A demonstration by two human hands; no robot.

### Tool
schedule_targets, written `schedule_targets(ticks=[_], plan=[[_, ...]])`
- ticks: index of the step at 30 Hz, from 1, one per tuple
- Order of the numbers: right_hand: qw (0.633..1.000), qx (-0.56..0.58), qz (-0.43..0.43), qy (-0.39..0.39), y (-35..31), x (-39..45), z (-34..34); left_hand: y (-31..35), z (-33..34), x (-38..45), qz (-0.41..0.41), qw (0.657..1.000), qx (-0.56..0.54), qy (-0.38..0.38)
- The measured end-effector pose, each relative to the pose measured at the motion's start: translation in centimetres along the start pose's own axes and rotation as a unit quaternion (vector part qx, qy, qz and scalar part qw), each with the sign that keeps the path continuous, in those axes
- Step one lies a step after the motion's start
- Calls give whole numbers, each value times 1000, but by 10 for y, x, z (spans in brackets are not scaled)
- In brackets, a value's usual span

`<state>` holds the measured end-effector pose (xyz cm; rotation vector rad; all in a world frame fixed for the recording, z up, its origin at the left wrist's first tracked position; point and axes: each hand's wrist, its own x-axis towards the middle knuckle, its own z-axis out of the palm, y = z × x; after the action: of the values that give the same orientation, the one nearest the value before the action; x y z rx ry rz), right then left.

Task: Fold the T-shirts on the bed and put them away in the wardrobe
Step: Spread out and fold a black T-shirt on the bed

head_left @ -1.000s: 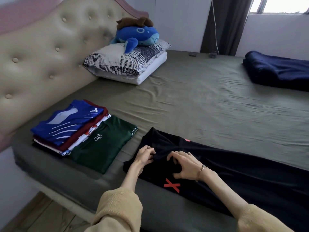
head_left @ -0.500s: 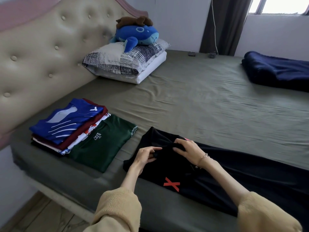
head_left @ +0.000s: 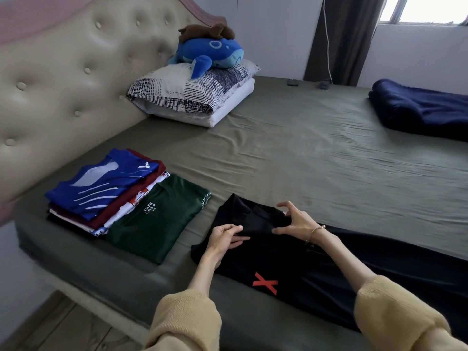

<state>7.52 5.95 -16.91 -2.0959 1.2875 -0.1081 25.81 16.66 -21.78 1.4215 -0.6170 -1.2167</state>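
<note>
Both hands pinch the black cotton T-shirt with a red X lying beneath them on the olive-sheeted bed: left hand its folded edge, right hand the collar.

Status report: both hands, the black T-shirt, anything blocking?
Left hand pinches black T-shirt at its top fold. Right hand holds the fabric beside it, fingers curled. Shirt not yet folded. Green T-shirt lies apart; nothing blocks.
</note>
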Motion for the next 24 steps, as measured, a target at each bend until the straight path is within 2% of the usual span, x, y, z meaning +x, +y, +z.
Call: schedule_targets(ticks=[2,6,9,13,17,21,24], plan=[[999,35,-18,-14,8,0,-4,0,0,0,4,1000,6,2],[995,60,-17,81,20,8,-5,-1,0,-1,4,1000,4,3],[993,46,1,106,24,11,0,-2,-1,0,5,1000,0,6],[993,-27,-5,117,31,7,5,-2,0,1,7,1000,1,14],[978,-91,-55,180,29,-10,4,0,1,0,7,1000,1,21],[987,-64,-85,123,32,-24,8,1,3,-3,10,1000,-4,24],[985,-21,-68,155,43,-29,5,1,4,-5,17,999,-4,29]])
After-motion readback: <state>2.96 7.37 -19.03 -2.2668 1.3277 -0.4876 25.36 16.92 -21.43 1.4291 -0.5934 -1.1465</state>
